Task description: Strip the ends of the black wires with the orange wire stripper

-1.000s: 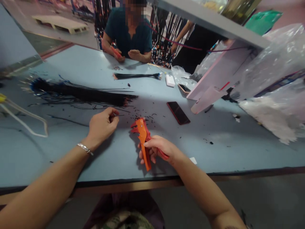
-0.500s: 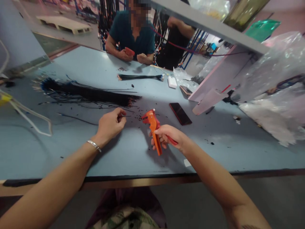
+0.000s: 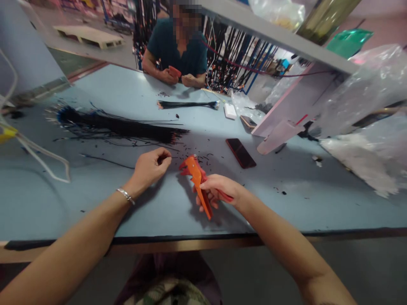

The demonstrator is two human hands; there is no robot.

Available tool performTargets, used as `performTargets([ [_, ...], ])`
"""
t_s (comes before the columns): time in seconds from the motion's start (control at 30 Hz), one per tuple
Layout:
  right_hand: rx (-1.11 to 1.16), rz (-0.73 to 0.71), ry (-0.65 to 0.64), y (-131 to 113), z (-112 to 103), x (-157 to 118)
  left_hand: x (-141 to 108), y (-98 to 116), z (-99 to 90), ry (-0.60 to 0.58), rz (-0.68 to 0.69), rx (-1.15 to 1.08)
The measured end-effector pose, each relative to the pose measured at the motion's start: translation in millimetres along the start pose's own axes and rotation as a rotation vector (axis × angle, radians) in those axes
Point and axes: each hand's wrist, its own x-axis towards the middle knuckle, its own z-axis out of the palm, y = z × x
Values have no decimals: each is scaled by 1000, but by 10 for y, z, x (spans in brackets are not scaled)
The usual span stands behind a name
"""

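Observation:
My left hand [image 3: 152, 165] is closed in a pinch on a thin black wire [image 3: 106, 160], whose long end trails left over the table. A short tip of that wire pokes out past the fingertips. In my right hand [image 3: 216, 189] is an orange and red wire stripper [image 3: 197, 176], my fingers wrapped round its handles. Its red jaws point left toward the pinched wire, a small gap apart from it. Beyond my left hand lies a thick bundle of black wires [image 3: 121, 126], with blue and pale ends at the left and coppery ends at the right.
Small black offcuts [image 3: 203, 157] litter the table near the jaws. A phone [image 3: 241, 153] lies to the right, a white box [image 3: 229, 111] and a smaller wire bundle [image 3: 187, 104] farther back. Across the table sits a person [image 3: 174, 51] holding a red object. Plastic bags [image 3: 365, 110] fill the right side.
The wire stripper in my right hand has moved left and toward me, closer to my left hand. My left hand has shifted slightly right. A figure behind the seated person is gone from view.

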Motion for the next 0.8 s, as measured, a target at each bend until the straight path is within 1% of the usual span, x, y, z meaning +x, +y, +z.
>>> performTargets([
  [0.07, -23, 17, 52, 16, -7, 29, -1, -9, 13, 8, -5, -24],
  [0.1, -18, 1, 87, 12, -20, 40, 0, -12, 16, 15, -7, -46],
  [0.17, 37, -87, 136, -15, -44, 50, 0, -10, 17, 28, -1, -121],
  [0.2, 81, -143, 132, -32, -45, 50, 0, -4, 14, 28, 4, -169],
  [0.3, 209, -289, 34, -52, 24, 69, -6, 28, 3, -13, 4, -300],
  [0.4, 289, -389, -63, 16, 153, 149, -17, 61, -11, -43, -29, -405],
  [0.47, 341, -395, -131, 99, 215, 216, -21, 73, -23, -31, -63, -476],
  [0.57, 397, -382, -187, 217, 239, 275, -18, 72, -41, 2, -115, -567],
  [0.67, 383, -384, -207, 273, 225, 260, -10, 47, -46, 13, -140, -637],
  [0.8, 342, -415, -220, 282, 230, 208, -8, 8, -44, -31, -127, -708],
])
